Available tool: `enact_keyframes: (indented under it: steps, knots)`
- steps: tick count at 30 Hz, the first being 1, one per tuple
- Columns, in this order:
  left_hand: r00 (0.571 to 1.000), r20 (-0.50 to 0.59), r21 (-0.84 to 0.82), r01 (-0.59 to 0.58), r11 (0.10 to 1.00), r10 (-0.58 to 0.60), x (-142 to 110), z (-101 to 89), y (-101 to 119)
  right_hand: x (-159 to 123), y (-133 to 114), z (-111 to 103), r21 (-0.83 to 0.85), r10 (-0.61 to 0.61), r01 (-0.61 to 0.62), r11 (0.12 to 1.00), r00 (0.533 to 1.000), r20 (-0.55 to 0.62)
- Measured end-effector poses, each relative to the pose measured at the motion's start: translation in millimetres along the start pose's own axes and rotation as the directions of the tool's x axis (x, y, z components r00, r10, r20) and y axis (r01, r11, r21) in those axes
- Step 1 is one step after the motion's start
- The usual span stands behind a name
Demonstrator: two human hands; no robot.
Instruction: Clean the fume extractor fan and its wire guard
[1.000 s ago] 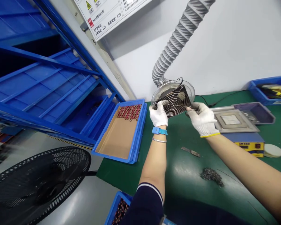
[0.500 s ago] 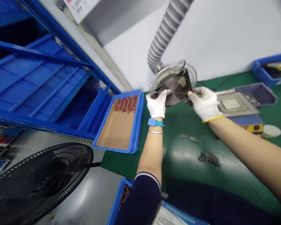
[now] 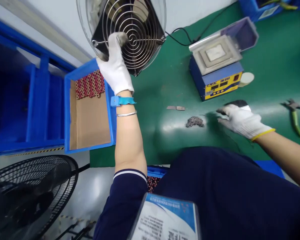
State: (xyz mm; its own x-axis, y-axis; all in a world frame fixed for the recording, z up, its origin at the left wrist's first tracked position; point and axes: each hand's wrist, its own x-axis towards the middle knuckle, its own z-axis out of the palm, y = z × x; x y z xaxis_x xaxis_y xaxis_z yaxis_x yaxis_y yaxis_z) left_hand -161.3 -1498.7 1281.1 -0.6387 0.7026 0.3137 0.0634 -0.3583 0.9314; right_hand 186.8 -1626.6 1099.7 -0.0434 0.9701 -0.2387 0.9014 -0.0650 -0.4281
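Observation:
In the head view my left hand (image 3: pixel 116 65), in a white glove, grips the edge of a square black fan (image 3: pixel 150 53) with a round wire guard. Its thumb lies across the wire rings; the other fingers are hidden behind. A clear round hood (image 3: pixel 162 13) surrounds the fan. My right hand (image 3: pixel 242 121), also gloved, is low over the green table, thumb and forefinger apart with nothing visible between them. A dark object (image 3: pixel 236 103) shows just behind that hand, its kind unclear. Left of its fingertips lie a small heap of dark metal pieces (image 3: pixel 195 121) and a flat blade-like strip (image 3: pixel 175 108).
A blue tray (image 3: pixel 112 130) with rows of red and brass-coloured rings stands at left. A blue-and-yellow solder-pot-like unit (image 3: pixel 222 86) sits at the back, beside a purple bin (image 3: pixel 247 35). Green-handled pliers (image 3: pixel 293 115) lie at right. A black floor fan (image 3: pixel 62 186) stands lower left.
My right hand has let go of the fan and dropped down to the right over the table. My left hand stays on the fan, while the view has swung to the right.

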Motion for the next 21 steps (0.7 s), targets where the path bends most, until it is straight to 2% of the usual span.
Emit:
enact_keyframes:
  steps: [2, 4, 7, 9, 13, 16, 19, 21]
  knots:
    - [1.0, 0.0, -0.013, 0.008, 1.0, -0.008, -1.1, 1.5, 1.3, -21.4, 34.1, 18.9, -0.153, 0.145, -0.125, 0.98, 0.981, 0.126]
    - [1.0, -0.012, 0.0, -0.001, 1.0, 0.001, -2.2, 3.1, 2.0, -44.5, 55.5, 29.5, -0.211, 0.228, -0.186, 0.96, 0.954, 0.194]
    - [1.0, -0.011, 0.033, -0.009, 0.999, 0.009, -2.6, 3.5, 0.8, -73.9, 67.7, 42.1, -0.219, 0.227, -0.176, 0.96, 0.946, 0.232]
    - [1.0, -0.005, 0.051, -0.024, 0.998, 0.025, -1.1, 1.9, -1.5, -82.8, 67.6, 53.2, -0.211, 0.241, -0.194, 0.958, 0.944, 0.225]
    - [0.994, 0.045, 0.13, -0.104, 0.986, 0.099, 1.7, -5.1, -4.1, -72.1, 63.8, 68.0, -0.157, 0.286, -0.261, 0.953, 0.944, 0.165]
    - [0.987, 0.096, 0.178, -0.141, 0.974, 0.125, -8.2, -9.8, -4.7, -55.5, 66.0, 60.3, -0.048, 0.255, -0.251, 0.967, 0.959, 0.124]
    - [0.992, 0.116, 0.186, -0.067, 0.98, 0.046, -26.1, -7.9, -14.4, -42.1, 72.4, 47.4, 0.07, 0.199, -0.206, 0.976, 0.975, 0.099]
    - [0.993, 0.107, 0.188, -0.06, 0.98, 0.041, -32.7, -5.4, -22.6, -36.6, 73.6, 42.4, 0.187, 0.206, -0.2, 0.962, 0.979, -0.009]
